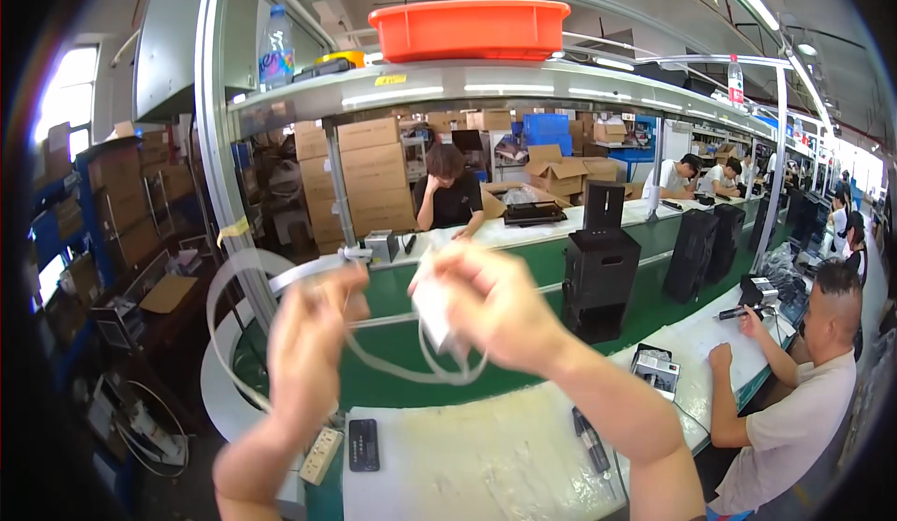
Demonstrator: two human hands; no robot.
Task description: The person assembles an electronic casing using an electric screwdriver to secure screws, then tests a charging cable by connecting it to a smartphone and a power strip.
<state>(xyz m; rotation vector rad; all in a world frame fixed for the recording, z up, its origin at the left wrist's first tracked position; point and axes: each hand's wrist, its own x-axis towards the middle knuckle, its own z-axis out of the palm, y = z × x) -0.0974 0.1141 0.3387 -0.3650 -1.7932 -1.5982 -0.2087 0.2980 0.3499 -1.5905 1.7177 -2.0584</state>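
Both my hands are raised over the near workbench, smeared somewhat by motion. My right hand (pixel 500 306) grips a small white box-shaped piece (pixel 432 311), with its fingers bent around the upper end. A pale cable (pixel 397 370) hangs in a loop below that piece and runs across toward my left hand (pixel 313 339). The left fingers are bent together around part of the cable, though blur hides the exact grip. Beneath the hands, a flat black rectangular device (pixel 363 445) lies on the white bench top (pixel 458 456).
A power strip (pixel 321 456) sits at the bench's left edge; a black handheld tool (pixel 590 439) lies right. Beyond runs a green conveyor (pixel 523 287) with black cabinets (pixel 600 278). An orange tub (pixel 472 30) rests on the overhead shelf. A co-worker (pixel 794 390) sits close on the right.
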